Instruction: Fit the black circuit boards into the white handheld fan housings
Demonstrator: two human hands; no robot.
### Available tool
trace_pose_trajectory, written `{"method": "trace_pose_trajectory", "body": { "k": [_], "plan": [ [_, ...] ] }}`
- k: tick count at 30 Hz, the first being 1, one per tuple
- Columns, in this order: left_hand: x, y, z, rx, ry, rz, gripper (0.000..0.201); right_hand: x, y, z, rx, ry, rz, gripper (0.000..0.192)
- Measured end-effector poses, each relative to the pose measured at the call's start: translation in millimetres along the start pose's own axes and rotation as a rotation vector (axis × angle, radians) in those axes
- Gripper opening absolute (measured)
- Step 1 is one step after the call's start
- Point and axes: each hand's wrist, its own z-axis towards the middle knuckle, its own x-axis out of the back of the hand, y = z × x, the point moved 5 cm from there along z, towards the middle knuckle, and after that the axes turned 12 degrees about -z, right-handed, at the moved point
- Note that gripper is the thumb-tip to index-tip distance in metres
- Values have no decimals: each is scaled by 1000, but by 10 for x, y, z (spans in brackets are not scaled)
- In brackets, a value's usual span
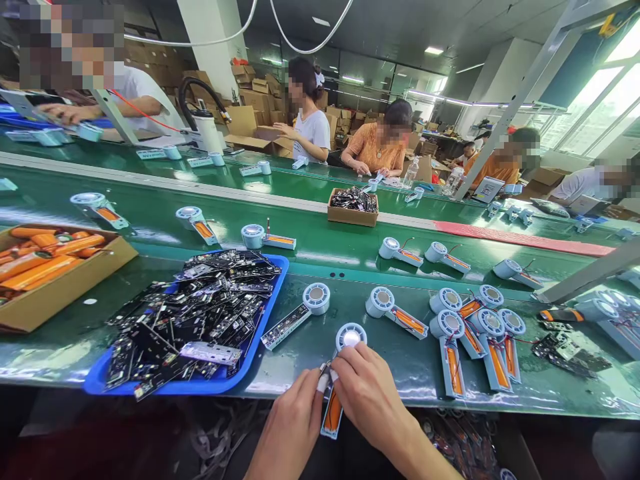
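My left hand and my right hand meet at the near edge of the green bench, both pinching a small light-blue fan unit with a round white head and an orange battery in its handle. The fingertips close on thin wires at the unit's neck. The handle sticks out over the bench edge between my hands. A blue tray heaped with black circuit boards lies just to the left. Another fan body with a board fitted lies beyond my left hand.
A cardboard box of orange batteries sits far left. Several fan units with orange batteries lie to the right, and more ride the green conveyor behind. Other people work along the far side of the line.
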Motion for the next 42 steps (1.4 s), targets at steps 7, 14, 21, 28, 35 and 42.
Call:
{"method": "trace_pose_trajectory", "body": {
  "k": [7, 14, 21, 28, 35, 42],
  "plan": [
    [31, -41, 37, 30, 16, -30, 30, 21, 76, -5, -24, 11, 114, 18],
    [6, -61, 28, 11, -52, 64, 31, 2, 44, 19, -15, -8, 60, 18],
    [57, -38, 60, 28, -90, 23, 31, 44, 60, 41, -22, -55, 65, 20],
    [43, -48, 42, 50, -86, -16, 29, -30, 17, 14, -32, -53, 39, 17],
    [95, -105, 88, 136, -212, -206, 28, 40, 161, 54, -64, -128, 217, 24],
    [55, -151, 112, 187, -285, -337, 30, 53, 203, 73, -81, -127, 357, 22]
  ]
}}
